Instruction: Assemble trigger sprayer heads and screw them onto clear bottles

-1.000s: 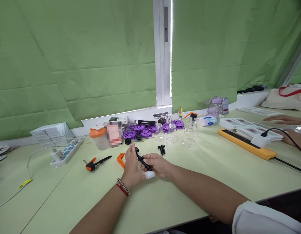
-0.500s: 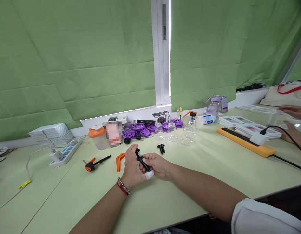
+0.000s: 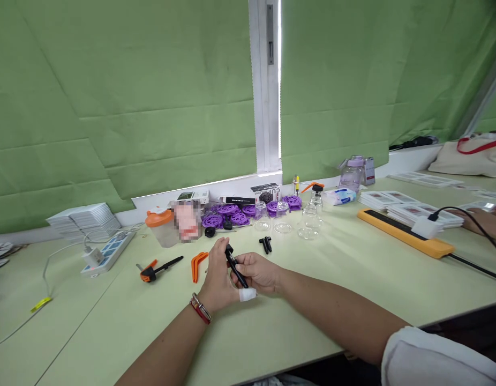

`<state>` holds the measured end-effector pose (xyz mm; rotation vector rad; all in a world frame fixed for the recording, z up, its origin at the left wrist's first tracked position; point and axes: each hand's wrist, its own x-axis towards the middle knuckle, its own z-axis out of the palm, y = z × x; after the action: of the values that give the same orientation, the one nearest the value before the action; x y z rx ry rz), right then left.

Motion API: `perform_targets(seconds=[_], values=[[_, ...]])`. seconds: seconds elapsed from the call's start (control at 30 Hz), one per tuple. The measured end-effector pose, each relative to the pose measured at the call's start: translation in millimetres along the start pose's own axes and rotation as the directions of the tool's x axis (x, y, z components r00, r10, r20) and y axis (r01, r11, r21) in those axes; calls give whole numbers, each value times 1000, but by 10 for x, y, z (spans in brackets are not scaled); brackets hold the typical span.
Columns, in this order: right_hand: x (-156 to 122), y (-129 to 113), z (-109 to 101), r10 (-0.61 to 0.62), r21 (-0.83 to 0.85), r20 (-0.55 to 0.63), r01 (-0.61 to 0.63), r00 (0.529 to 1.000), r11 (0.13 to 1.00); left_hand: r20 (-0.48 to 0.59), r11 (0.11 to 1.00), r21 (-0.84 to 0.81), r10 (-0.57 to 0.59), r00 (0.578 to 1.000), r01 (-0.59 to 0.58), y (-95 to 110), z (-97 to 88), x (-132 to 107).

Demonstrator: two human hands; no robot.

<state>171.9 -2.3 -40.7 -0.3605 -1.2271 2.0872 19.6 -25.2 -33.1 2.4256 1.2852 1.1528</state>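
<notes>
A black bar-shaped part (image 3: 237,269) slanted above the pale green bench (image 3: 159,338); the fingers of the right hand (image 3: 261,272) pinched its side; the fingers and thumb of the left hand (image 3: 218,279) spanned its ends; left of that part lay an orange-and-black bar clamp (image 3: 150,273); beyond it, purple wheel-shaped pieces (image 3: 212,221); farther behind it, green sheeting (image 3: 159,80) hung beside a white window frame (image 3: 262,102).

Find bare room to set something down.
Bare pale-green tabletop lies between the small black plastic pieces and long yellow power strip; also left of the red bracelet. Crowded behind: purple spoked discs, clear vessels.
</notes>
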Motion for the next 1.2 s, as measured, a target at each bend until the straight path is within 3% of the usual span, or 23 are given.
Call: perform_targets(seconds=[0.3, 0.4, 0.47, 0.53, 0.6, 0.7, 0.77, 0.83, 1.2], values=[[36, -7, -44, 39, -46, -13, -40, 999, 998, -79, 999, 45, -4, 997, 8, 96, -50, 20], [73, -87, -116, 50, -183, -62, -60, 997, 981, -68, 997, 37, -62, 996, 65, 97, -108, 42], [112, -135, -228, -39, -348, -189, -30, 981, 937, -64, 991, 40, -121, 991, 124, 82, -150, 57], [150, -160, -374, -200, -542, -363, -32, 910, 840, -48, 980, 55, -188, 981, 191, 62, -189, 68], [176, -163, -511, -284, -717, -442, -145, 851, 681, 1, 966, 79, -247, 969, 246, 46, -220, 75], [186, -144, -624, -357, -917, -362, -261, 861, 301, 96, 950, 108, -302, 948, 292, 35, -242, 77], [183, -131, -634, -358, -953, -302, -279, 884, 116, 143, 947, 117, -315, 938, 300, 35, -241, 75], [177, -121, -621, -338, -952, -301, -298, 892, 62, 167, 946, 123, -319, 933, 301, 37, -235, 72], [189, -98, -598, -271, -912, -398, -409, 876, 16, 209, 947, 117, -318, 925, 299, 99, -208, 60]])
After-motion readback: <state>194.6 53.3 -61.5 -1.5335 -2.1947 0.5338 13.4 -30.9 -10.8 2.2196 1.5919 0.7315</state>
